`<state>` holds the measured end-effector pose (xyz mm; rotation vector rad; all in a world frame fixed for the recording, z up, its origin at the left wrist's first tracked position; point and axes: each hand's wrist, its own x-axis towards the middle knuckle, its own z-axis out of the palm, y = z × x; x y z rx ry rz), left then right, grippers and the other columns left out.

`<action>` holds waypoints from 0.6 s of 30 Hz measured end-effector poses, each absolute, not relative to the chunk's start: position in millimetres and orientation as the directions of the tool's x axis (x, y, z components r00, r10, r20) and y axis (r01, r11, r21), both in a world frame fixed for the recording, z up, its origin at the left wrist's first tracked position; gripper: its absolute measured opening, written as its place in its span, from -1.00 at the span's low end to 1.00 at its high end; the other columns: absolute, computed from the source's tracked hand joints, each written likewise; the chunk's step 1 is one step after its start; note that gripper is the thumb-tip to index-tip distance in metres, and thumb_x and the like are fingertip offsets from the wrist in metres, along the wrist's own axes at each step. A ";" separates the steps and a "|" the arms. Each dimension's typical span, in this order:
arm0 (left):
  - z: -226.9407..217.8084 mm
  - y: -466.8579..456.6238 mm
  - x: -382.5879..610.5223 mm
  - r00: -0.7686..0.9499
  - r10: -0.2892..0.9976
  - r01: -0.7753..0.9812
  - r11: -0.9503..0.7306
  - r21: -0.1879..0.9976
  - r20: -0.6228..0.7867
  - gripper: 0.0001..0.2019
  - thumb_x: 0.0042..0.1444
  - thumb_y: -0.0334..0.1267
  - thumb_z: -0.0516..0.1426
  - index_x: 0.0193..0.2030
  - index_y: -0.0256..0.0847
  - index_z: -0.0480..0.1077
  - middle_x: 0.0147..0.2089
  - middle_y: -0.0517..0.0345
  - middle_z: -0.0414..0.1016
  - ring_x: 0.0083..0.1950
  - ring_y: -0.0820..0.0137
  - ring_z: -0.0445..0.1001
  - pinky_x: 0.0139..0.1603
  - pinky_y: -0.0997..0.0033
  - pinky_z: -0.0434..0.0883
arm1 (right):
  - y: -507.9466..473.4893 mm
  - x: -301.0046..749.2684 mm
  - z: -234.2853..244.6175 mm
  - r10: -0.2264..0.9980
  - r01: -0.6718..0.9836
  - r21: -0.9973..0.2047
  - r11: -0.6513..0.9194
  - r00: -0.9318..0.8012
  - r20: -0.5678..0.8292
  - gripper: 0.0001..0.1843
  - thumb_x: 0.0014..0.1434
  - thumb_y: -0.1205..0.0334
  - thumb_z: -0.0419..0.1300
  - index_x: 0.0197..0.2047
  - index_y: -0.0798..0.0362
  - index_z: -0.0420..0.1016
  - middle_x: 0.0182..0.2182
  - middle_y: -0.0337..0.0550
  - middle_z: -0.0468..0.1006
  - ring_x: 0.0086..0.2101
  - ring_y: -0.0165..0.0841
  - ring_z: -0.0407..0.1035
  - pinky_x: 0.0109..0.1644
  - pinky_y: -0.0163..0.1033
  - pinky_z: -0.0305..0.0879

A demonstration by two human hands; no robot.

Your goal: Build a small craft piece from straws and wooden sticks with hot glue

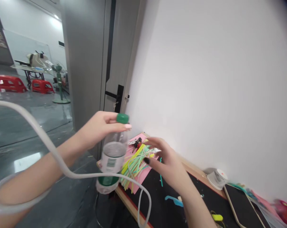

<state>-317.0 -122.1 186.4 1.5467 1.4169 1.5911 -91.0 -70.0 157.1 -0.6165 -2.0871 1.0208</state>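
- Left hand [102, 126] closed round the neck of a clear plastic water bottle [113, 155], fingertips just under the green screw cap [122, 118].
- Bottle upright, held in the air off the near corner of the wooden-edged table [127, 198]; see-through body, white paper label, green band near the base.
- Right hand [168, 163] open, fingers spread, gripping nothing; low over a heap of thin yellow and green strips [135, 163]. Contact with them: cannot tell. Dark polish on the thumbnail.
- Strips flat, narrow, loosely fanned on a pink sheet [143, 177]; matte black mat [162, 202] alongside.
- Bunch of keys [136, 143] behind the strips, close to the plain white wall [216, 79].
- Smooth white cable [62, 164] looping across the foreground, cutting over the left forearm and the bottle's base.
- Round white spool [218, 178] and a flat dark phone [240, 205] further right along the wall.
- Grey door with black handle [113, 94] behind the bottle.
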 end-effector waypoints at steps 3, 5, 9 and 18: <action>202.4 -113.1 -281.8 -0.114 0.894 0.181 -0.411 0.894 0.434 -0.79 -0.10 -0.16 0.28 -0.34 -0.23 0.52 -0.38 0.16 0.60 -0.31 0.21 0.56 -0.32 0.30 0.48 | -69.7 -132.3 168.6 0.559 -0.050 -0.861 0.506 -0.742 0.371 -0.30 -0.14 0.35 0.33 0.10 -0.07 0.25 -0.13 -0.18 0.51 -0.18 -0.23 0.41 -0.17 -0.12 0.38; 206.1 -106.5 -278.1 -0.069 0.877 0.109 -0.468 0.877 0.476 -0.73 -0.06 -0.14 0.26 -0.24 -0.23 0.51 -0.25 0.08 0.61 -0.19 0.17 0.56 -0.22 0.25 0.48 | -67.1 -141.1 167.3 0.625 -0.046 -0.853 0.520 -0.660 0.417 -0.42 -0.15 0.41 0.28 -0.01 -0.02 0.29 -0.23 -0.21 0.51 -0.28 -0.28 0.43 -0.22 -0.15 0.38; 167.5 -97.9 -340.3 -0.116 0.809 0.146 -0.560 0.815 0.577 -0.44 0.03 -0.07 0.17 0.18 -0.17 0.25 0.19 -0.05 0.35 0.22 0.08 0.28 0.16 0.11 0.28 | -54.1 -114.1 153.7 0.800 -0.082 -0.867 0.492 -0.351 0.487 -0.49 -0.11 0.34 0.27 -0.06 -0.02 0.24 -0.22 -0.18 0.51 -0.26 -0.28 0.42 -0.16 -0.14 0.36; -37.7 -94.4 -395.3 -0.352 0.931 0.360 0.039 0.932 0.097 -0.52 -0.42 0.11 0.32 -0.27 0.09 0.43 -0.25 0.30 0.56 -0.03 -0.12 0.47 -0.07 -0.03 0.46 | -25.0 5.2 120.9 0.890 0.019 -0.897 0.441 0.115 0.441 -0.37 -0.15 0.16 0.38 0.00 -0.06 0.25 -0.14 -0.06 0.50 -0.12 -0.10 0.40 -0.08 -0.03 0.35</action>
